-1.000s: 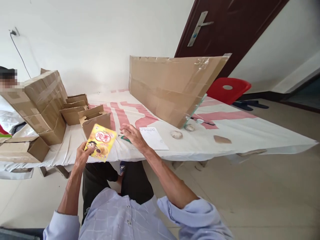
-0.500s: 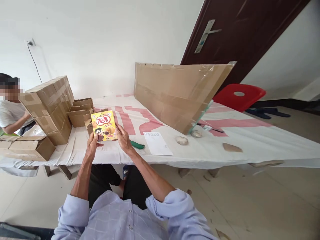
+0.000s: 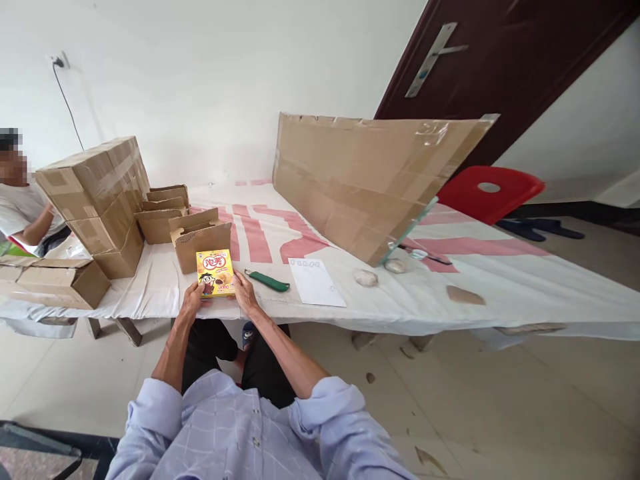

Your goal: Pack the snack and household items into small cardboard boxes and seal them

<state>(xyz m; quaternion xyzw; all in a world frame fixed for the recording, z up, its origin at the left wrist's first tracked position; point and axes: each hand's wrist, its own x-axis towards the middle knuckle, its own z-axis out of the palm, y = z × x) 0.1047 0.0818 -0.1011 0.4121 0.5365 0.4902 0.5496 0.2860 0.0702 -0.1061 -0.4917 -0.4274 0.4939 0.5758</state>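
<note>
A yellow snack box (image 3: 216, 272) with red lettering and a cartoon figure is held between both hands near the table's front edge. My left hand (image 3: 191, 301) grips its lower left corner, thumb on the front. On its right side, my right hand (image 3: 245, 293) is closed around the edge. Right behind the snack box stands an open cardboard box (image 3: 203, 243) with its flaps up. A green utility knife (image 3: 269, 281) lies to the right of my right hand, beside a white sheet of paper (image 3: 317, 283) with marks on it.
Stacked taped cartons (image 3: 103, 207) stand at the left, with a low carton (image 3: 60, 283) before them and a seated person (image 3: 25, 207) beyond. A large cardboard panel (image 3: 370, 180) leans behind the table. A red chair (image 3: 495, 193) is at the right. Two wrapped lumps (image 3: 367, 277) lie mid-table.
Both hands have brought the yellow snack box lower and nearer to me, showing more of the open cardboard box and the green utility knife. The view has shifted slightly.
</note>
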